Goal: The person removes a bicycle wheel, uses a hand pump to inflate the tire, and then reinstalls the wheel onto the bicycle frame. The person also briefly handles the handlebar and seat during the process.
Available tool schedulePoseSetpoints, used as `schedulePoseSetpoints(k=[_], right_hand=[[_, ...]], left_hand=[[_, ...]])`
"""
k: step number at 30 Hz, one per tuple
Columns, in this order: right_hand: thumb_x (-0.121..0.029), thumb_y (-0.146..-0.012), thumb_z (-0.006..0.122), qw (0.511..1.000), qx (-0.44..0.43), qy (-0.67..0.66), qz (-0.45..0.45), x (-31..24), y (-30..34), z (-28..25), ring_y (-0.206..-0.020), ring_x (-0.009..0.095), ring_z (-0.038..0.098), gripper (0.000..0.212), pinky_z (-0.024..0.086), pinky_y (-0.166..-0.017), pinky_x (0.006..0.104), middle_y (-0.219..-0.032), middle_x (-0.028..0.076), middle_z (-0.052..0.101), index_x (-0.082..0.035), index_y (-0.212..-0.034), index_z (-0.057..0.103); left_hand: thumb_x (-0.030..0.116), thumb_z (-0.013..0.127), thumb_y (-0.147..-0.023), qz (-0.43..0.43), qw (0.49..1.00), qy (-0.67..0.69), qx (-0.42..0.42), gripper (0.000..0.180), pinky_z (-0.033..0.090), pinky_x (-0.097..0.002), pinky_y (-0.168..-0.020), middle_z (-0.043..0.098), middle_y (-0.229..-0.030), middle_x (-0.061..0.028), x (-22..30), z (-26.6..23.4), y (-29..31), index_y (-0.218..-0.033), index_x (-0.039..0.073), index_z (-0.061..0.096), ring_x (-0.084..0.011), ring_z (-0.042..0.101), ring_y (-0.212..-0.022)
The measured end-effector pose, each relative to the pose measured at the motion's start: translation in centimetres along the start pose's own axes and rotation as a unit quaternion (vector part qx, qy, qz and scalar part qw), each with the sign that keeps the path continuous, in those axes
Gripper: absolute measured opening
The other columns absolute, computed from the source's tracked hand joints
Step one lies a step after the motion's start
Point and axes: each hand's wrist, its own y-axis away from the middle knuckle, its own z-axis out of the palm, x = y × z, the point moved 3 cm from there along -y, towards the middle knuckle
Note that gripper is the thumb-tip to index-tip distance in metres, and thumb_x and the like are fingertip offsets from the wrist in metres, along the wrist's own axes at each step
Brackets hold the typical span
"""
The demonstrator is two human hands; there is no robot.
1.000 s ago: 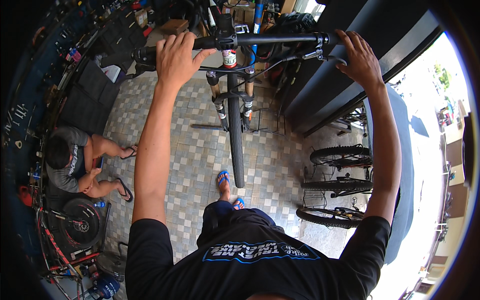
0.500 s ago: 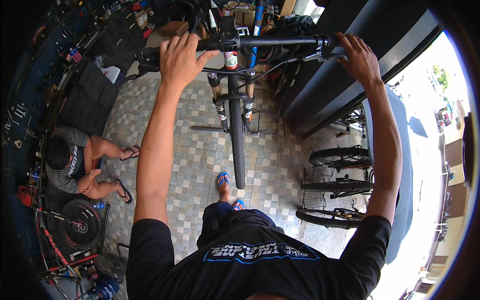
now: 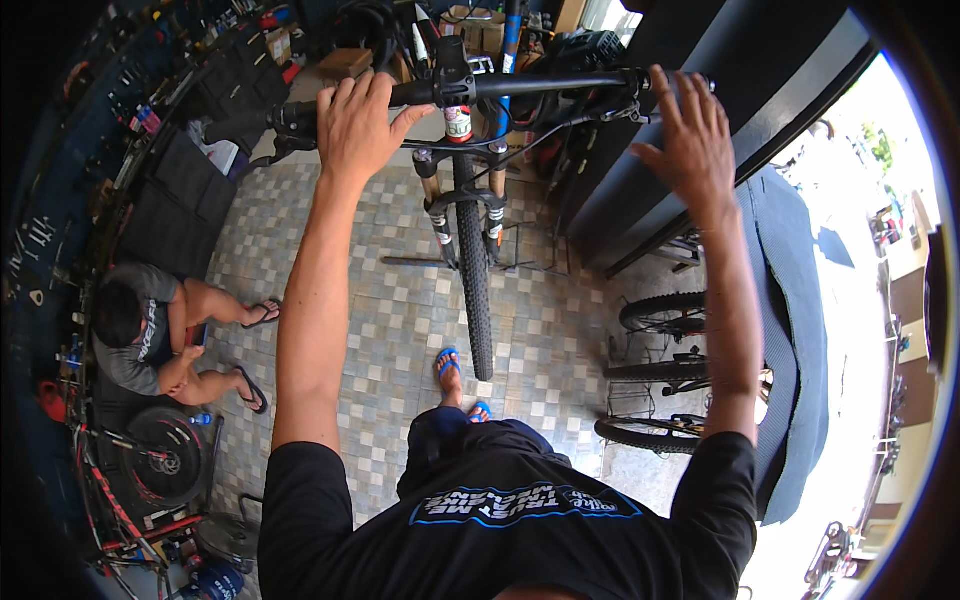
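Note:
A bicycle's black handlebar (image 3: 550,84) spans the top of the view, with its stem (image 3: 455,68) in the middle. My left hand (image 3: 358,125) is closed over the bar left of the stem, its thumb lying toward the stem. At the other end my right hand (image 3: 690,135) is open, fingers stretched over the right grip and brake lever; whether it touches them I cannot tell. The left brake lever (image 3: 270,155) sticks out beyond my left hand. Below the stem hang the suspension fork (image 3: 433,190) and the knobbly front tyre (image 3: 475,290), which points toward me.
A person (image 3: 150,325) sits at the left, beside black cabinets (image 3: 185,195). A red-and-black bike frame (image 3: 110,490) and a wheel (image 3: 165,455) are lower left. Several parked bike wheels (image 3: 650,372) stand at the right by a dark pillar (image 3: 690,60). The floor is tiled (image 3: 370,300).
My right hand has moved inward from the end of the right grip, and its fingers have straightened. My left hand stays on the handlebar.

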Motion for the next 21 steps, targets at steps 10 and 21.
schedulePoseSetpoints(k=[10,21], right_hand=[[-0.066,-0.086,0.066,0.846,-0.389,-0.329,0.158,-25.6,15.1,12.2,-0.092,0.037,0.072,0.072,0.059,-0.075,0.0498,-0.111,0.020,0.068,-0.001,-0.117,0.055],[-0.044,-0.090,0.067,0.774,-0.438,-0.386,0.245,-27.9,41.5,12.1,-0.106,0.043,0.065,0.060,0.055,-0.083,0.0539,-0.121,0.019,0.061,-0.007,-0.131,0.043]], left_hand=[[0.063,0.065,-0.088,-0.032,0.999,-0.035,-0.004,0.056,0.038,-0.0406,-0.081,0.065,-0.087,-0.0054,1.2,0.0,0.3,-0.092,0.007,0.064,-0.0250,0.059,-0.084],[0.062,0.066,-0.087,-0.077,0.995,-0.058,-0.035,0.056,0.037,-0.0406,-0.080,0.063,-0.085,-0.0068,3.1,-0.9,0.5,-0.094,0.006,0.066,-0.0241,0.056,-0.083]])
